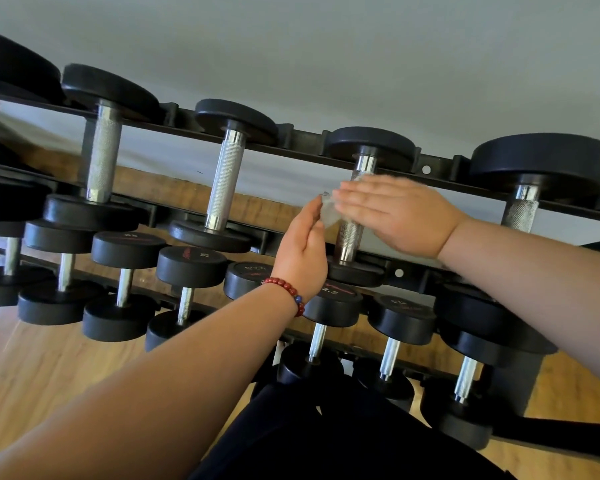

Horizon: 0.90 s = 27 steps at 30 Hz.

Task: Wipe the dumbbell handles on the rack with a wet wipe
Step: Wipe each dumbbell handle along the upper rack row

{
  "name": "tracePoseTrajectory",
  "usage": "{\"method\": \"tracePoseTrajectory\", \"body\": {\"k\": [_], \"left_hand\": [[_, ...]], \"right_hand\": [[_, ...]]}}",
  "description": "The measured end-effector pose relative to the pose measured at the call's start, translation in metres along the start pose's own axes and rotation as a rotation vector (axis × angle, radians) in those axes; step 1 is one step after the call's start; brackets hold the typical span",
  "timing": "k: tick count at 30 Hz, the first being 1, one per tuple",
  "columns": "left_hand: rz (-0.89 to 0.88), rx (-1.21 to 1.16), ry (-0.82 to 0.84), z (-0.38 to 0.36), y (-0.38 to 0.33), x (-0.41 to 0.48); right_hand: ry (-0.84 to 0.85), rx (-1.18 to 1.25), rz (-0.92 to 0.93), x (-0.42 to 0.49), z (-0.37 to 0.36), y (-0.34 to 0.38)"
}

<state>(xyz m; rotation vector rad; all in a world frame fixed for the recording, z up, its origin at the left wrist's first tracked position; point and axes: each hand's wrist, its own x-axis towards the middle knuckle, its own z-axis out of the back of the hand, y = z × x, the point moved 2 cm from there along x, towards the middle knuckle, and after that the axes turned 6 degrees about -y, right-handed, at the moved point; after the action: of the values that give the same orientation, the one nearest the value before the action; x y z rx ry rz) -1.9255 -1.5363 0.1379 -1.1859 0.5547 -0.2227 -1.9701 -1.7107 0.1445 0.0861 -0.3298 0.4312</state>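
A black rack holds rows of black dumbbells with knurled steel handles. My right hand lies flat with straight fingers across the handle of an upper-row dumbbell and presses a thin white wet wipe against it. The wipe sticks out past my right fingertips. My left hand, with a red bead bracelet on its wrist, stands upright just left of that handle. Its fingers are straight and touch the wipe's free edge. Most of the wipe is hidden under my right hand.
Other upper-row dumbbells stand to the left, further left and to the right. Several smaller dumbbells fill the lower rows. A wooden floor lies below, a grey wall behind.
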Motion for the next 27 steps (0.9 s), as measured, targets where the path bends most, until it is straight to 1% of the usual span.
{"method": "tracePoseTrajectory", "body": {"k": [3,4,6,8,9,12,13,14,16,17,18,19,22,23,24,25,27], "left_hand": [[-0.015,-0.011,0.004,0.0,0.003,0.002],[-0.014,-0.013,0.006,0.0,0.004,0.002],[0.003,-0.031,0.01,-0.001,0.004,0.002],[0.01,-0.058,0.012,-0.001,0.004,0.002],[0.005,-0.048,0.011,-0.001,0.004,0.002],[-0.01,-0.025,0.013,-0.001,0.004,0.002],[-0.012,-0.023,0.015,0.0,0.004,0.002],[-0.013,-0.019,0.019,0.0,0.005,0.002],[0.0,-0.031,0.026,0.0,0.005,0.003],[0.006,-0.042,0.026,0.0,0.005,0.002],[0.006,-0.044,0.021,0.0,0.005,0.002],[0.003,-0.037,0.012,0.0,0.005,0.002],[-0.017,-0.027,-0.004,-0.001,0.005,0.002],[-0.018,-0.028,-0.003,-0.001,0.005,0.002],[-0.017,-0.026,0.001,0.0,0.005,0.002],[-0.015,-0.024,0.007,0.0,0.005,0.002],[-0.009,-0.036,0.016,0.001,0.005,0.001]], "right_hand": [[-0.059,-0.049,-0.167,0.008,0.003,-0.002],[-0.054,-0.037,-0.165,0.007,0.001,0.005],[0.02,0.037,-0.058,-0.002,-0.004,0.022],[0.069,0.041,0.02,-0.008,0.0,0.019],[0.069,0.028,-0.01,-0.005,0.002,0.011],[-0.007,-0.02,-0.248,0.007,0.002,-0.002],[-0.019,-0.017,-0.271,0.007,-0.001,0.005],[-0.019,0.013,-0.24,0.003,-0.005,0.015],[0.05,0.084,-0.096,-0.008,-0.005,0.032],[0.088,0.094,-0.036,-0.011,-0.003,0.034],[0.09,0.09,-0.004,-0.011,-0.001,0.029],[0.082,0.081,-0.017,-0.007,0.0,0.021],[-0.01,0.024,-0.211,0.005,-0.002,0.004],[-0.024,0.03,-0.238,0.006,-0.003,0.008],[-0.014,0.057,-0.216,0.002,-0.005,0.015],[0.023,0.095,-0.157,-0.004,-0.004,0.023],[0.124,0.163,0.012,-0.013,0.002,0.032]]}}
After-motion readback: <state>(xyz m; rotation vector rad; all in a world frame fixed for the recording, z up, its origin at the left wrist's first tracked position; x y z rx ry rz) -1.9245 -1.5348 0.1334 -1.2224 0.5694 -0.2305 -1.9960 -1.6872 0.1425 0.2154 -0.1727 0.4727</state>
